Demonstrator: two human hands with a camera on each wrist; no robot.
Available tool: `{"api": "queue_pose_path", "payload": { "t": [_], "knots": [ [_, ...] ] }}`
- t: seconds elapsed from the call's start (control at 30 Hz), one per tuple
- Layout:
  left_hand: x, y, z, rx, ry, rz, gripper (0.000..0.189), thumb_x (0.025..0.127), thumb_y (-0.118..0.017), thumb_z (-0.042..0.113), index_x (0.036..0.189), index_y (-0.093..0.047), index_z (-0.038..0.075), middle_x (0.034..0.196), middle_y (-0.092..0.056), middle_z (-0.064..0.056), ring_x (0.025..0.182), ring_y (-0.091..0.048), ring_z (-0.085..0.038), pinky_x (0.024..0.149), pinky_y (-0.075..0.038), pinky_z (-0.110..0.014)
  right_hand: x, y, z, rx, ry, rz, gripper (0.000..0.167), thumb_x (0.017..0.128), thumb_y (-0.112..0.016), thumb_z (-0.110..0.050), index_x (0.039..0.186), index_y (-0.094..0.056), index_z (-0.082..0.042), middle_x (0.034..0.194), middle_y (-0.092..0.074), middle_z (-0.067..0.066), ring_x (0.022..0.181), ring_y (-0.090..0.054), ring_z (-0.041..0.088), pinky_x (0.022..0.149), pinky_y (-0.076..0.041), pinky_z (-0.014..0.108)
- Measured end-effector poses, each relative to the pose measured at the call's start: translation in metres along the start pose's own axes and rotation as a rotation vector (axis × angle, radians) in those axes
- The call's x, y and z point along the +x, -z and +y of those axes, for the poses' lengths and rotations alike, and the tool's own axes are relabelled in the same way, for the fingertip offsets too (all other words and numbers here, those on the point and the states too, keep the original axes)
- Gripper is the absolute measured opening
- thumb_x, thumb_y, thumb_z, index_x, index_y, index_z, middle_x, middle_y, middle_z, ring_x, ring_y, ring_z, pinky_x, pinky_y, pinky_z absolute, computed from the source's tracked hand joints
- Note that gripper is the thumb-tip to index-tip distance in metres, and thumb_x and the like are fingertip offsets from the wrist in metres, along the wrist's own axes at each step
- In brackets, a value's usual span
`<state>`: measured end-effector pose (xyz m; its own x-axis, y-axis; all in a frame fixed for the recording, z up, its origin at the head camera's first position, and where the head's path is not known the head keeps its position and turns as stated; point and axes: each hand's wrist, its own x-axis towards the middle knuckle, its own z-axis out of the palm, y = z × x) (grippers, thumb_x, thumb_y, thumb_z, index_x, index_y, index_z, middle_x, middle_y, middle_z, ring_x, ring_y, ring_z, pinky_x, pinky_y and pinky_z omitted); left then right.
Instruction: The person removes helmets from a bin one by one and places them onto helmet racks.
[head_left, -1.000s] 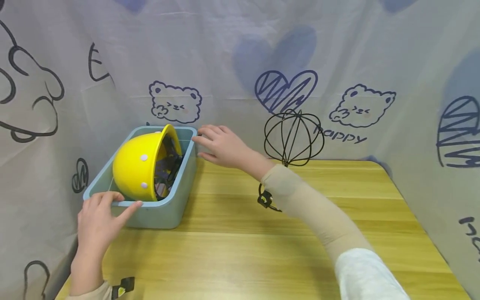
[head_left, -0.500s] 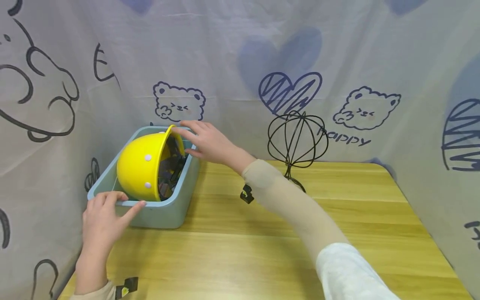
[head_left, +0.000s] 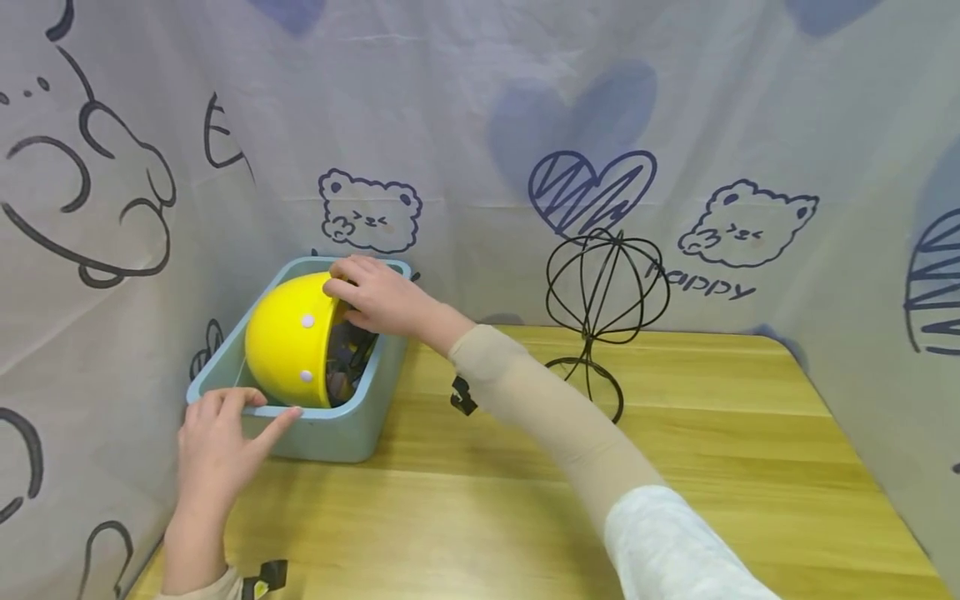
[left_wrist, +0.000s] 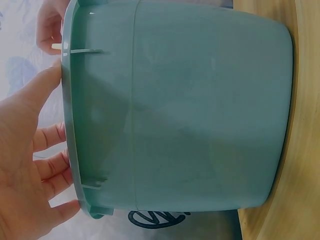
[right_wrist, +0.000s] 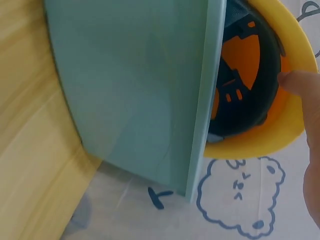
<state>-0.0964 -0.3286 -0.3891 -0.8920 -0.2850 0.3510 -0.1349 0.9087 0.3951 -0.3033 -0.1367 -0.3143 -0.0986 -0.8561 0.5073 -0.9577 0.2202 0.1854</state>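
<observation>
A yellow hard hat (head_left: 285,342) lies on its side in a blue-green plastic bin (head_left: 322,439) at the left of the table. My right hand (head_left: 382,300) grips the upper part of its brim, and the right wrist view shows the thumb (right_wrist: 300,84) inside the hat's opening, by the dark headband (right_wrist: 272,65). At the bin's near edge, my left hand (head_left: 217,454) holds the rim. The left wrist view has its fingertips hooked over that rim, while the bin's outer wall (left_wrist: 200,110) faces the camera. The hat's far side is hidden.
A black wire stand with a round cage top (head_left: 588,333) stands on the wooden table (head_left: 465,517), behind my right forearm. A printed curtain (head_left: 450,125) hangs at the back and both sides. The bin stands close to the left curtain.
My right hand has moved left from the bin's right rim onto the hard hat's brim and now grips it. My left hand has stayed at the near rim. The view has shifted slightly.
</observation>
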Motion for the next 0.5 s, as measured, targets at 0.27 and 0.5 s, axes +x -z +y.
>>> {"api": "queue_pose_path", "payload": {
  "t": [0.27,0.5],
  "knots": [
    [-0.001,-0.007,0.000,-0.010,0.004,0.015,0.058,0.085,-0.068,0.055,0.106,-0.059,0.003,0.123,-0.050,-0.027,0.116,-0.039,-0.050,0.093,-0.032,-0.067,0.002,-0.014,-0.010,-0.054,0.093,0.095,0.014,0.096,-0.046,-0.012,0.103,-0.058,-0.011,0.103,-0.058,0.005,0.098,-0.053,0.022,0.096,-0.042,0.030],
    [-0.002,-0.006,-0.002,-0.024,0.007,0.028,0.058,0.084,-0.069,0.054,0.108,-0.059,0.002,0.123,-0.050,-0.026,0.116,-0.038,-0.050,0.094,-0.030,-0.066,-0.005,-0.014,-0.013,-0.053,0.123,0.052,0.020,0.096,-0.054,-0.027,0.111,-0.061,-0.015,0.112,-0.060,0.003,0.113,-0.053,0.020,0.116,-0.033,0.037]
  ]
}}
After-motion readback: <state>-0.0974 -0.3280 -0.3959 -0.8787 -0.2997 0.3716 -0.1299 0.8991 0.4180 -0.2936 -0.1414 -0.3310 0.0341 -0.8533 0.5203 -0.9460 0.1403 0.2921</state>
